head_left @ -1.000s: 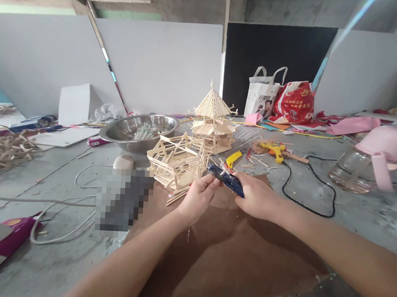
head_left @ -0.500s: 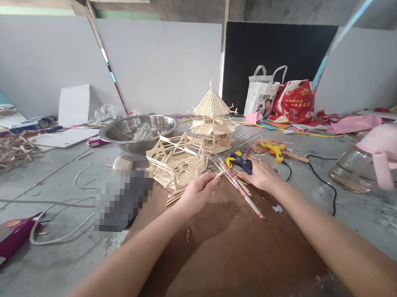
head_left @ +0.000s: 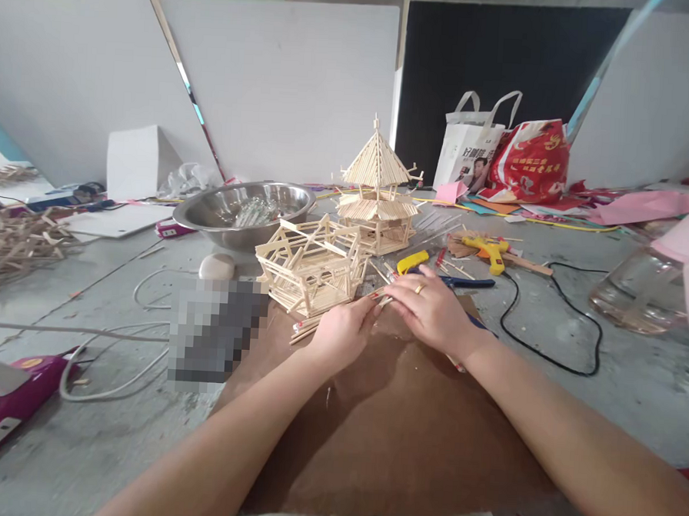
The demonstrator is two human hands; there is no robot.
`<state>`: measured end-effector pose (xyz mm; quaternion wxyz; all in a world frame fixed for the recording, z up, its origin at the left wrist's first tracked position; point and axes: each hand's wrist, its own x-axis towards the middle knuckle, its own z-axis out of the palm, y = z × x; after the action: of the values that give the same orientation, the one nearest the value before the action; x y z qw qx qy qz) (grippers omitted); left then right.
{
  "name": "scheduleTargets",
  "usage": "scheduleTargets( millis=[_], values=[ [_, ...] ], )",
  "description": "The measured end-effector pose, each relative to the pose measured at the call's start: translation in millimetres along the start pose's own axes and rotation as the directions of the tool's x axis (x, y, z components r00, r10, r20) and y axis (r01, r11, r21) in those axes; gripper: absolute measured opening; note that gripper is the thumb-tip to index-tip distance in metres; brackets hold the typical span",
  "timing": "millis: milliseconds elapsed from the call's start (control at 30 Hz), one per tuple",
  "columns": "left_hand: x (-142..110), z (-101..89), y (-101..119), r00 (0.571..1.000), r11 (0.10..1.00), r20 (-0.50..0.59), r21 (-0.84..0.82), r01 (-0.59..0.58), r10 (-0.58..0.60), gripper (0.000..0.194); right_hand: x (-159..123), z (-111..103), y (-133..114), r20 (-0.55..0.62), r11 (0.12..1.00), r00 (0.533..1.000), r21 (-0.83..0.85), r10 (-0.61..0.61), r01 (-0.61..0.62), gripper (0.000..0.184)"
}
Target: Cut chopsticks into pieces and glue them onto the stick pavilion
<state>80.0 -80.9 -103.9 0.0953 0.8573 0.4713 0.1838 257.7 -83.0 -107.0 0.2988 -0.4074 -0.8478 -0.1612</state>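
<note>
My left hand (head_left: pixel 344 331) is closed, its thumb and fingers pinching a thin wooden stick (head_left: pixel 379 295). Against the same stick press the fingertips of my right hand (head_left: pixel 431 307), closed and wearing a ring; part of the stick is hidden by the fingers. Just behind my right hand lies a cutter tool with one yellow handle (head_left: pixel 412 261) and one dark blue handle (head_left: pixel 469 282). A roofless hexagonal stick frame (head_left: pixel 312 268) stands beyond my left hand, and a stick pagoda (head_left: pixel 376 194) with a pointed roof rises behind it. Loose sticks (head_left: pixel 306 331) lie beside my left hand.
A brown board (head_left: pixel 405 423) lies beneath my hands. A yellow glue gun (head_left: pixel 489 250) with a black cord is at right, near a pink-lidded clear jug (head_left: pixel 637 296). A steel basin (head_left: pixel 243 214) stands back left; a magenta power strip (head_left: pixel 19 399) and white cable lie left.
My right hand has let go of the cutter, which now lies on the table, and has moved left to the stick in my left hand. The view has tilted slightly down.
</note>
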Motion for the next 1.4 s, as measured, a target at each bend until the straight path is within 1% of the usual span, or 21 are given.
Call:
scheduleTargets(
  millis=[33,100,200,300,433,567,800,933,1100,1167,1233,1400],
  values=[
    [0,0.4,0,1.0,1.0,-0.002,0.008,-0.005,0.005,0.031,0,0,-6,0.006,0.999,0.999,0.0,-0.039,0.039,0.025],
    [0,1.4,0,1.0,0.999,-0.006,0.023,-0.023,0.023,0.03,-1,2,-13,0.008,0.998,0.998,-0.018,-0.063,0.063,0.023],
    [-1,2.8,1,0.999,0.998,-0.001,0.041,-0.049,0.049,0.028,-3,5,-13,0.011,0.998,0.998,-0.044,-0.055,0.055,0.021],
    [-1,3.0,3,1.0,0.996,0.01,0.087,-0.03,0.03,0.029,-5,7,-11,0.043,0.998,0.998,-0.049,-0.038,0.04,0.021],
    [-1,2.8,6,1.0,0.984,0.028,0.175,-0.001,-0.004,0.032,-6,6,-13,0.116,0.997,0.993,-0.077,0.019,-0.01,0.024],
    [-2,3.9,6,0.998,0.974,0.057,0.227,0.016,-0.03,0.036,-7,5,-19,0.202,0.989,0.975,-0.135,0.091,-0.064,0.027],
    [-4,5.9,9,0.994,0.954,0.059,0.291,0.07,-0.091,0.033,-8,9,-23,0.309,0.983,0.938,-0.146,0.155,-0.114,0.024],
    [-4,7.6,10,0.995,0.943,0.053,0.325,0.068,-0.09,0.033,-7,11,-27,0.351,0.979,0.915,-0.129,0.197,-0.161,0.022],
    [-2,8.5,8,0.993,0.939,0.05,0.335,0.084,-0.107,0.027,-4,11,-33,0.371,0.965,0.891,-0.132,0.261,-0.227,0.027],
    [-1,7.5,5,0.995,0.943,0.046,0.325,0.07,-0.09,0.028,-4,10,-31,0.366,0.97,0.899,-0.092,0.242,-0.224,0.027],
    [0,5.4,0,0.997,0.959,0.063,0.28,0.03,-0.05,0.031,-4,9,-26,0.369,0.979,0.909,-0.012,0.194,-0.203,0.026],
    [3,-3.5,-9,0.983,0.989,0.139,0.069,-0.133,0.122,0.031,-8,7,-13,0.387,0.962,0.921,0.233,0.042,-0.142,0.024]
  ],
)
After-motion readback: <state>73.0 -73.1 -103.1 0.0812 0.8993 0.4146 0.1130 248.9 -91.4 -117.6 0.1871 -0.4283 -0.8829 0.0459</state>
